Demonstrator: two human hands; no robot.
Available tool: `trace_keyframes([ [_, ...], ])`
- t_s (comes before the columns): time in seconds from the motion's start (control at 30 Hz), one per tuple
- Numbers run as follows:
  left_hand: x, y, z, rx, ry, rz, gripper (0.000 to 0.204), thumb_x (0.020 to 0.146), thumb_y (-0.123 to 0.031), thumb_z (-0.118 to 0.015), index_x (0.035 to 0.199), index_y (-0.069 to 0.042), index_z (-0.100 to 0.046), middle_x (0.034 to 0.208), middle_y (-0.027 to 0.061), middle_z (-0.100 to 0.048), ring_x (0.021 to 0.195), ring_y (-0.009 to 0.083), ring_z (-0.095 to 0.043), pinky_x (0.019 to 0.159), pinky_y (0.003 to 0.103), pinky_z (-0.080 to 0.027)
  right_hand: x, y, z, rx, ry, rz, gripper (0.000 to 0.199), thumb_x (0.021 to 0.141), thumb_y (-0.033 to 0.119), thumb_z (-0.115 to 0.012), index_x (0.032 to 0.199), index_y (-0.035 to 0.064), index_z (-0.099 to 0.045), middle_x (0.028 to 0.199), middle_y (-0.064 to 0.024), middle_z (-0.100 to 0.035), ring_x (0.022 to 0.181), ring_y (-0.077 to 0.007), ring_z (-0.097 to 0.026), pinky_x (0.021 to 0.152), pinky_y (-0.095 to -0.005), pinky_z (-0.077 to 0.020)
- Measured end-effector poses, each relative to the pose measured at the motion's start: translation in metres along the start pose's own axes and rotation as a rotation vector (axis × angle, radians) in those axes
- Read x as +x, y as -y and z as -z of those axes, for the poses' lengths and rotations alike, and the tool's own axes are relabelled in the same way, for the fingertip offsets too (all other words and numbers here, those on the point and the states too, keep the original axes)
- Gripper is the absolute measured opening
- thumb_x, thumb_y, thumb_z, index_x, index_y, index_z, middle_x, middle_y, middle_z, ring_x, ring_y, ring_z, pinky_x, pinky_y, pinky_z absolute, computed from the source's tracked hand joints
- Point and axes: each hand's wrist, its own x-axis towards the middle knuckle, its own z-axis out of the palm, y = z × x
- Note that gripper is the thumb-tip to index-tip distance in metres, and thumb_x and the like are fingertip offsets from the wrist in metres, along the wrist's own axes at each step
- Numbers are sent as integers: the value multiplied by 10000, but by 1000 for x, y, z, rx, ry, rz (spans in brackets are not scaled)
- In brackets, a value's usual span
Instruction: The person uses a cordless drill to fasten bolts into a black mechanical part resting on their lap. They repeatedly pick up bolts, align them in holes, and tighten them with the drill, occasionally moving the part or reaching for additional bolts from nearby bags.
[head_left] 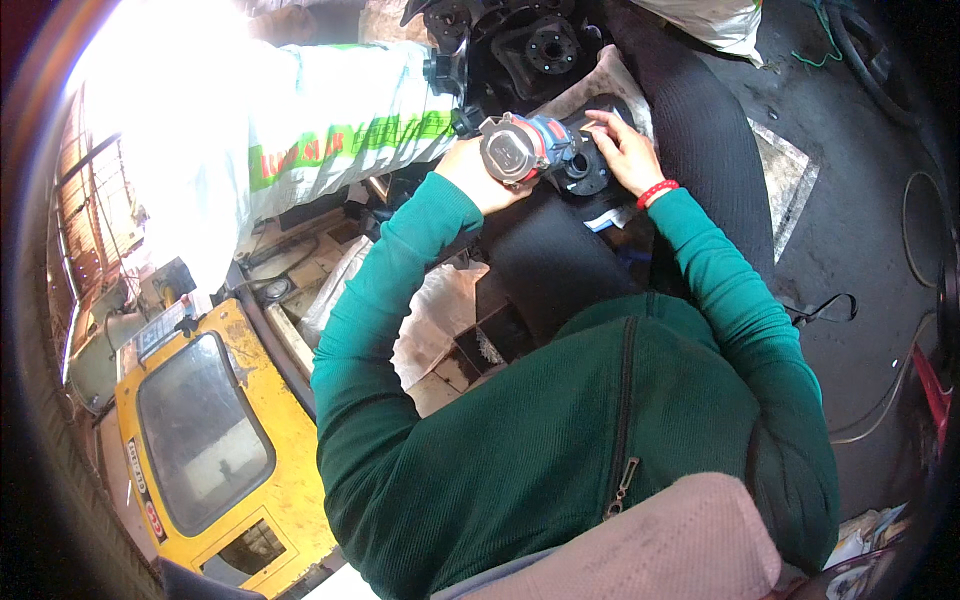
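- Power tool [552,138], blue and red, right next to the black part [594,183].
- Left hand [478,176] wrapped around the power tool.
- Right hand [628,156] at the black part, fingers bent; cannot tell if gripping.

Two hands [478,180] [630,162], left gripping power tool [530,148], right near black part [590,182]

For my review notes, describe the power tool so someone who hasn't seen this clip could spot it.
Start at the big green jacket and follow its left sleeve up to the left hand. That hand grips the power tool. Its blue-and-red body with a round grey end sets it apart from the black part beside it.
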Motion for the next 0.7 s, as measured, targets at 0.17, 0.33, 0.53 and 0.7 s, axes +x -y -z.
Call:
trace_keyframes([
  [0.17,7,7,-3,-70,-15,-41,508,755,-344,-716,1154,-72,-556,1124,141,-596,1069,283,-572,955,384,-439,-9,13,-12,-374,-191,150,175,907,241,-541,997,156,-665,931,-35,-678,894,-233,-616,779,-369,-442],
  [0.33,9,6,-3,-273,4,-20,492,736,-331,-737,1115,-62,-576,1060,137,-615,1016,278,-593,913,377,-465,-12,11,-14,-382,-249,174,151,900,232,-550,936,172,-684,905,3,-679,880,-198,-606,758,-344,-411],
  [0.53,10,6,-16,-202,-218,-100,386,687,-305,-739,988,-83,-645,922,144,-674,868,286,-659,774,365,-536,-10,8,-13,-375,-235,187,154,900,233,-546,931,187,-689,900,1,-678,877,-203,-610,752,-349,-412],
  [0.7,-10,-4,-9,-231,-78,53,607,735,-375,-753,1178,-29,-524,1132,157,-600,1061,267,-592,936,351,-463,-9,6,-12,-397,-201,218,155,897,256,-549,951,200,-683,912,-4,-680,894,-213,-618,758,-361,-438],
])
